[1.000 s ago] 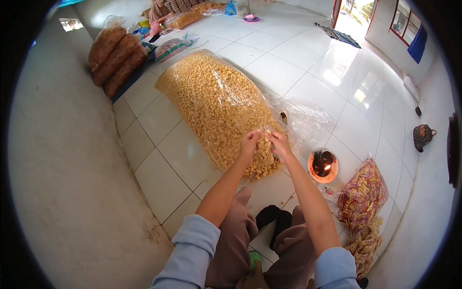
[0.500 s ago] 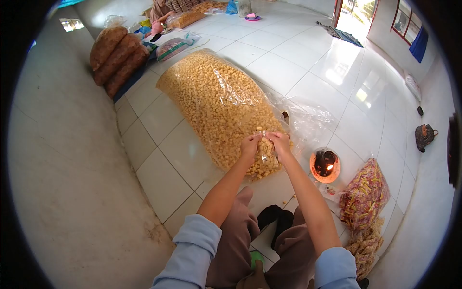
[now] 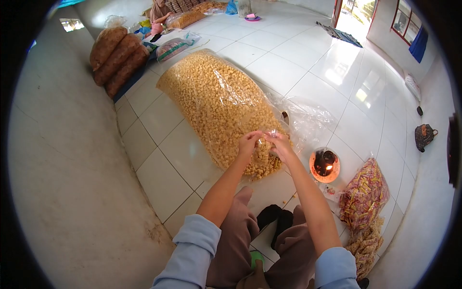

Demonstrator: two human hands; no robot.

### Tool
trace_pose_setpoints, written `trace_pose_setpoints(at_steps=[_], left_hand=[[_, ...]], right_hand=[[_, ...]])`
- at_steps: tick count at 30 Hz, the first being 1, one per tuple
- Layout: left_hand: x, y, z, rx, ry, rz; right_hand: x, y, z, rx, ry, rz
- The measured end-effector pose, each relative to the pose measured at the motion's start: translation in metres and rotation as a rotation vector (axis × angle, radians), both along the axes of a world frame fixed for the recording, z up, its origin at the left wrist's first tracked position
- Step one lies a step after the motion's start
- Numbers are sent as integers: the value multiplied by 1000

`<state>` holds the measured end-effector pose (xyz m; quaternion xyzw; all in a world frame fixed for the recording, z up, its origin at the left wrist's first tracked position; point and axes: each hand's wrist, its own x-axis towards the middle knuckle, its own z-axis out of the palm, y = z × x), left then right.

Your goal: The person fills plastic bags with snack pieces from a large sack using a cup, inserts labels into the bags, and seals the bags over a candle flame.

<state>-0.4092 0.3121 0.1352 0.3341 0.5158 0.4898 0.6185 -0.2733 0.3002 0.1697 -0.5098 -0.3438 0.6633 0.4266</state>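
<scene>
A small clear plastic bag (image 3: 262,153) with pale yellow snack pieces in it hangs between my two hands. My left hand (image 3: 250,143) pinches its top edge from the left. From the right, my right hand (image 3: 280,143) has its fingers closed on the same edge. Directly beneath and behind them lies a very large clear bag (image 3: 216,96) full of the same golden snack pieces, its near end close to my feet. Some of the small bag is hard to tell from the snacks behind it.
A small flame burns in an orange dish (image 3: 325,165) right of my hands. Beyond it sits a bag of red-and-yellow packets (image 3: 364,195). Crumpled clear plastic (image 3: 308,120) lies beside the big bag. Brown sacks (image 3: 120,62) lean at the far left. Another person (image 3: 160,12) is at the back.
My hands have shifted slightly, the left one a little to the left and up. The small bag's top between my fingers has changed shape, and both hands still grip it.
</scene>
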Motion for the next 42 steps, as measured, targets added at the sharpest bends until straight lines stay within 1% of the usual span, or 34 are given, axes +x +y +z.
trace_pose_setpoints(at_steps=[4, 6, 7, 9, 10, 12, 13, 15, 16, 17, 19, 21, 23, 25, 28, 29, 31, 32, 34, 36, 37, 38, 39, 40, 41, 42], left_hand=[[2, 1, -1, 26, 0, 18], [6, 2, 2, 51, 7, 68], [8, 3, 4, 53, 7, 68], [12, 1, 12, 59, -64, 25], [14, -1, 18, 62, -65, 22], [18, -5, 24, 147, -57, 2], [19, -4, 25, 151, -60, -2], [24, -3, 39, 231, -83, 53], [28, -6, 48, 237, -93, 45], [36, -12, 65, 235, -107, 24], [40, -17, 76, 225, -111, 9], [51, -25, 99, 410, -216, -62], [64, -40, 126, 433, -214, -109], [77, -60, 153, 485, -207, -144], [93, -75, 163, 556, -201, -243], [101, -81, 165, 606, -232, -241], [116, -91, 168, 616, -263, -271], [124, -96, 168, 612, -284, -278], [140, -105, 165, 598, -304, -306], [154, -113, 159, 572, -285, -292], [160, -117, 158, 576, -169, -232], [165, -118, 154, 578, -170, -243], [171, -116, 145, 553, -119, -197], [176, -112, 135, 531, -70, -150], [182, -108, 125, 604, 8, -110], [188, -109, 123, 608, 9, -115]], right_hand=[[2, 7, -9, 17, -64, -4], [2, 8, -10, 207, -191, -51], [2, 8, -8, 208, -191, -52], [4, 7, -6, 298, -371, -109], [5, 8, -5, 301, -373, -112], [8, 7, 2, 441, -383, -76], [8, 7, 7, 444, -387, -80], [10, 2, 25, 456, -111, -283], [16, -2, 35, 464, -120, -290], [26, -11, 54, 469, -164, -231], [34, -21, 63, 436, -202, -115], [46, -33, 79, 497, -228, -187], [57, -47, 96, 589, -217, -304], [71, -66, 116, 639, -266, -336], [90, -99, 141, 711, -352, -373], [97, -110, 145, 721, -337, -385], [106, -133, 154, 712, -307, -435], [110, -142, 154, 717, -314, -452], [118, -156, 152, 652, -156, -560], [128, -162, 140, 664, -182, -617], [132, -162, 131, 737, -423, -778], [136, -162, 124, 804, -670, -935], [140, -164, 120, 761, -682, -863], [142, -165, 114, 763, -683, -873], [142, -163, 108, 810, -734, -715], [139, -162, 106, 850, -781, -553]])
